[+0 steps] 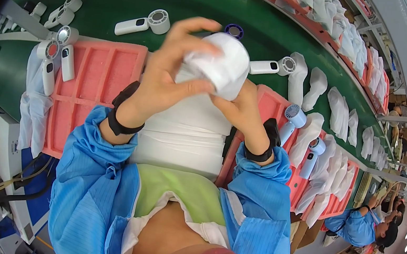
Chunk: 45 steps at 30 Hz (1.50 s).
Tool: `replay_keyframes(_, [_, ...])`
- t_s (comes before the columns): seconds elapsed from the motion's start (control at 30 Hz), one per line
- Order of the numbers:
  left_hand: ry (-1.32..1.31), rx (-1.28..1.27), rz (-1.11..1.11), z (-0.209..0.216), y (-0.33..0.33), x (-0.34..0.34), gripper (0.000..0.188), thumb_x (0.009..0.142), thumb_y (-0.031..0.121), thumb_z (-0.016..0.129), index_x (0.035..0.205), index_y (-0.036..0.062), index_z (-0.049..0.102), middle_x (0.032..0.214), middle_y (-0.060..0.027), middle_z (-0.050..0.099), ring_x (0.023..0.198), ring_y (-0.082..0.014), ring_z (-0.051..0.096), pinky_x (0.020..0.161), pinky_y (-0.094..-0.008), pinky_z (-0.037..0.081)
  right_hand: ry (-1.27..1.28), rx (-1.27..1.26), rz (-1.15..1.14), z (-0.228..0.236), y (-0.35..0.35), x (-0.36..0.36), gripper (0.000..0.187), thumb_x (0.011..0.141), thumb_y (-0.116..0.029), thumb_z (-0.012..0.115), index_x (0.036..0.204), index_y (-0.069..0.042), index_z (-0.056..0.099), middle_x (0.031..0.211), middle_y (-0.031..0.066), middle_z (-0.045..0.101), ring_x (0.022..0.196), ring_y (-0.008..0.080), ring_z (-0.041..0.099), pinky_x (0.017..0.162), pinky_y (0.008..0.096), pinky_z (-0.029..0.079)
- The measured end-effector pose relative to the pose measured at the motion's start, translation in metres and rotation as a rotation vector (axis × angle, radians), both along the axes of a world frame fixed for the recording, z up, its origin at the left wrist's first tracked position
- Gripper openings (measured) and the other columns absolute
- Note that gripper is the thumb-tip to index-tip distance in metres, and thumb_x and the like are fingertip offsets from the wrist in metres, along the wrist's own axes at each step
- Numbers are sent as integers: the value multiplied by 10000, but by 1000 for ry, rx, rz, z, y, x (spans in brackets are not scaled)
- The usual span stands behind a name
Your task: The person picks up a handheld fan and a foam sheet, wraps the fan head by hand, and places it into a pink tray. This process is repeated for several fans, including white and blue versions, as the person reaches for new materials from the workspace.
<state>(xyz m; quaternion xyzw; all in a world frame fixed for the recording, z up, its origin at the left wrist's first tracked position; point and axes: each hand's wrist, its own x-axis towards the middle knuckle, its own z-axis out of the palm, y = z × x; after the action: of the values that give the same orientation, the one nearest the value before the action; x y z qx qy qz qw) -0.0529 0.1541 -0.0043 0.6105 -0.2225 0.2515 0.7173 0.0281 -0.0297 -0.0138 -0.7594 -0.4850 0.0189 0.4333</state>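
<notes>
Both of my hands are raised in front of me around a handheld fan in a white bag (229,64); its rounded end is partly blurred. My left hand (173,66) grips its left side, thumb below and bent fingers above. From below right, my right hand (241,109) is closed on the same bundle, its fingers mostly hidden behind it. Under my wrists lies a stack of white bags (179,147). Beyond the hands, on the green belt, rest an unwrapped white handheld fan (143,23) to the left and another white fan (272,66) to the right.
A pink compartment tray (91,104) stands on the left, with white fans (60,54) at its edge. The right pink tray (248,155) holds blue fans (294,119) and several bagged ones (308,138). More bagged fans line the belt (202,2). A co-worker (358,226) sits farther right.
</notes>
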Motion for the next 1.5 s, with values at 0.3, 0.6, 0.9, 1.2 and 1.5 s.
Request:
replay_keyframes(0.3, [-54,201,679,-8,-23,-8,278,723,95,796,964,81,657,1233,-109,517,1128,-250,488,932,-356,406,-260,-120,-282,1,12,-21,466,738,-3,682,1145,69,468,982,214,587,859,424,587,728,429,485])
replay_keyframes(0.6, [164,132,694,-25,20,14,134,752,64,759,836,59,655,1104,-102,568,1023,-229,556,858,-329,441,352,-116,-42,28,-16,0,360,838,-94,692,1119,21,499,937,168,646,832,246,646,732,374,496])
replay_keyframes(0.9, [402,700,214,-74,-73,10,220,744,181,775,851,82,610,908,-81,566,758,-252,597,659,-330,481,-140,-781,-635,-96,-35,148,351,871,-265,565,1050,37,578,973,312,639,949,461,621,842,514,485])
replay_keyframes(1.2, [274,901,374,-123,-81,7,228,718,218,780,805,95,608,822,-69,533,757,-268,596,656,-376,485,-333,-1043,-756,-50,-81,200,368,718,-249,667,1034,-62,692,1138,220,628,1059,391,600,916,452,488])
replay_keyframes(1.5, [570,458,52,-112,-47,23,165,774,176,756,798,66,634,774,-61,616,637,-183,572,575,-316,448,-45,-819,-405,35,-94,177,507,585,-200,791,1047,-28,673,1033,131,668,916,271,659,814,346,520])
